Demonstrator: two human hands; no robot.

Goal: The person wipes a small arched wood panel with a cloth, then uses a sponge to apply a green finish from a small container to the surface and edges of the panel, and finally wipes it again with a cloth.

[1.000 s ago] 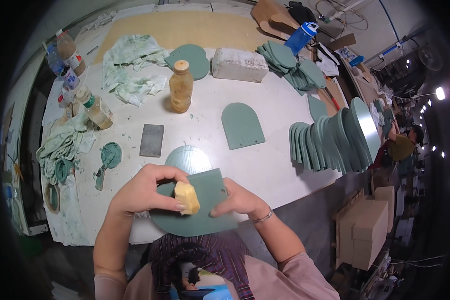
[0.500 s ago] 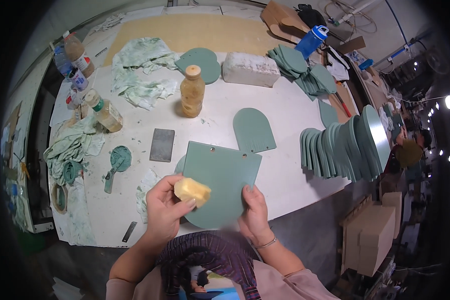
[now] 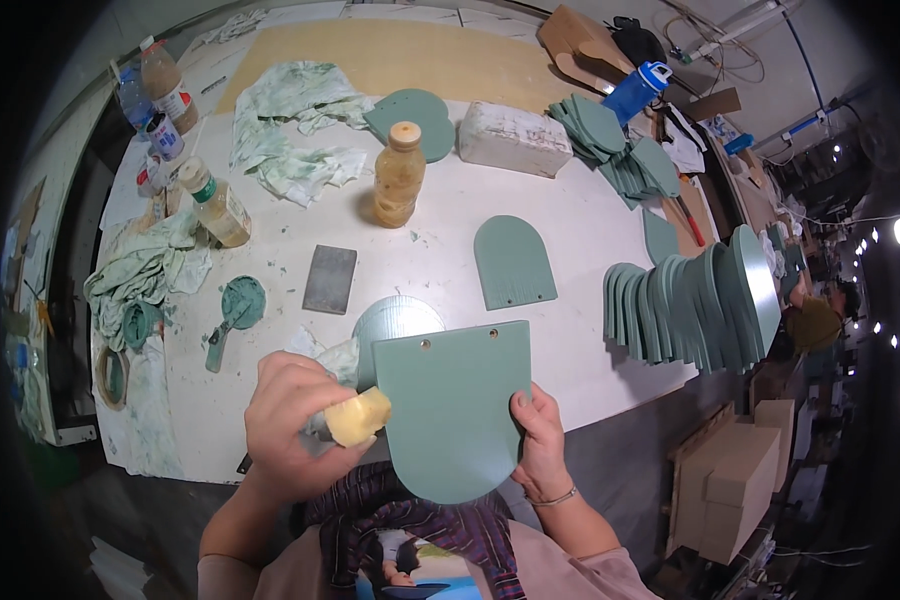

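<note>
My left hand pinches a piece of yellow sponge just off the left edge of a green panel. That panel has one rounded end toward me and two small holes near its straight far edge. Gripping its right side is my right hand, thumb on the face and fingers behind, partly hidden. Beyond the held panel, another green rounded piece lies on the table, partly covered. A smaller green arched panel rests farther off. Left of it sits a dark grey rectangular block.
A row of green panels stands on edge at the right. A bottle of amber liquid stands mid-table, near a whitish block. At left are stained cloths, a tub of green paste and several bottles. Cardboard boxes sit below right.
The sponge has moved left off the panel's face with my left hand. My right hand has brought the panel lower and straighter, exposing more of the green piece behind it.
</note>
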